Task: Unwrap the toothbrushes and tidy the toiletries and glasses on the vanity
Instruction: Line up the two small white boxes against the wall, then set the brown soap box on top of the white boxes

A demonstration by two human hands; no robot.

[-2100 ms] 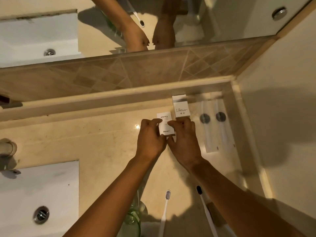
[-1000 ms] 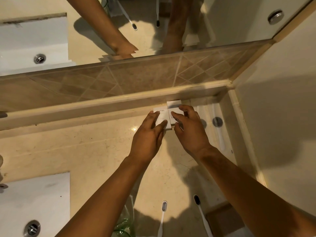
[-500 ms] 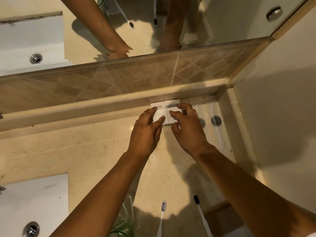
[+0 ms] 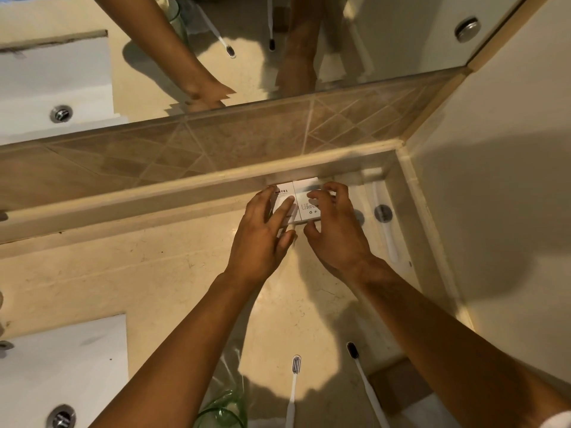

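Left hand (image 4: 262, 239), right hand (image 4: 335, 230) both open, fingers resting on white boxes (image 4: 301, 200) (side by side, against ledge)

The left box (image 4: 282, 201), printed HOTEL, has been slid away from its earlier spot out on the counter (image 4: 173, 273) and set flush beside the right box (image 4: 309, 200), both now pushed back against the ledge (image 4: 154, 193). The left hand (image 4: 262, 239) and right hand (image 4: 335, 230) have been carried forward with them, fingers spread flat over the tops.
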